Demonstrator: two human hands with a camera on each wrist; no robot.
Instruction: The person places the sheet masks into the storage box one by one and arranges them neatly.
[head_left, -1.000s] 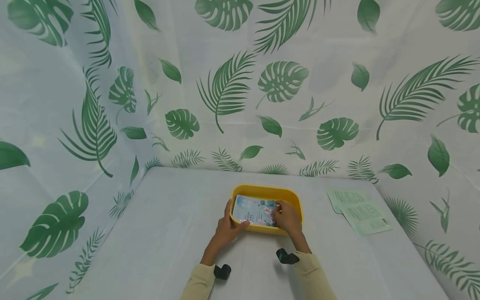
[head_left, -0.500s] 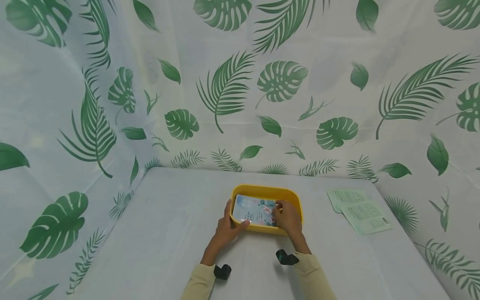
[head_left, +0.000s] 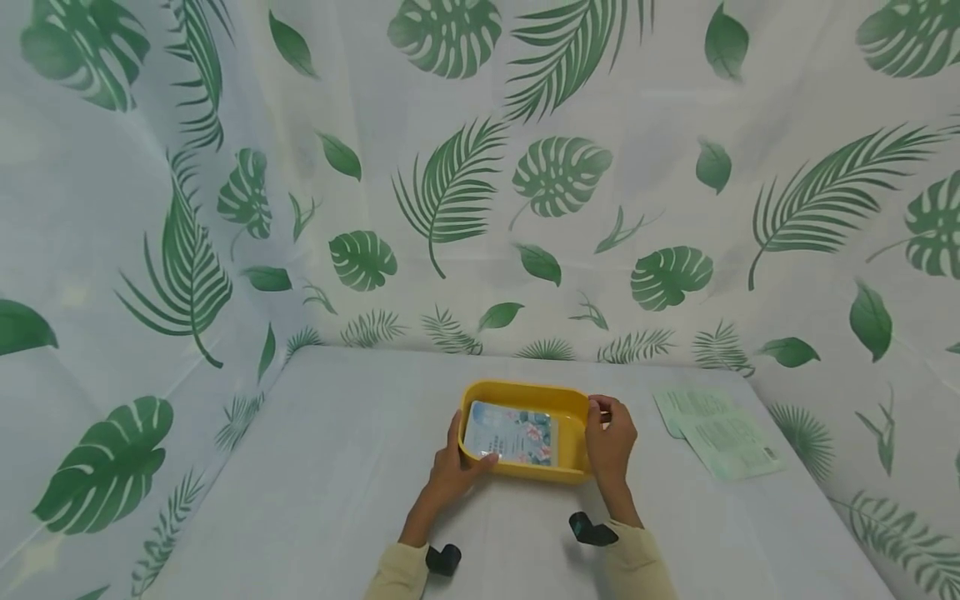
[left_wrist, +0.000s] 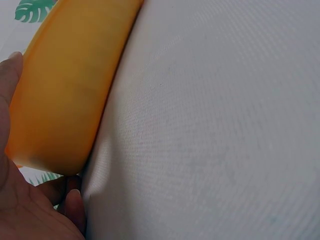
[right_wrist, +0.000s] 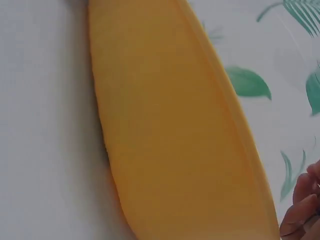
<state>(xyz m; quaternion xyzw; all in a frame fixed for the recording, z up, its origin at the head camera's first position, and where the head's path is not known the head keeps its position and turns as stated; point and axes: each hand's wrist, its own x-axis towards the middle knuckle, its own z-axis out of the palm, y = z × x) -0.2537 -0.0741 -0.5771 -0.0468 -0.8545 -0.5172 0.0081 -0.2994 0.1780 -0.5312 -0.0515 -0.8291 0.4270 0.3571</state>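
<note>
A shallow yellow tray (head_left: 525, 472) stands on the white-covered table, its near long wall filling much of both wrist views. Inside it, toward the left, lies a flat light-blue packet (head_left: 504, 433) printed with flowers and lettering. My left hand (head_left: 447, 477) grips the tray's left end, fingers along the outer side and thumb over the near rim. At the right end, my right hand (head_left: 612, 442) holds the rim with curled fingers (right_wrist: 299, 212), and its palm hides that end wall from the head view.
Two flat pale-green printed packets (head_left: 723, 437) overlap on the table to the right of the tray. Leaf-printed white cloth (head_left: 465, 275) rises at the back and both sides. A black wrist camera (head_left: 592, 530) is worn on each wrist.
My right hand has left the right end of the blue packet and moved right to the tray's rim. The left hand keeps its grip. The head view has tilted up slightly.
</note>
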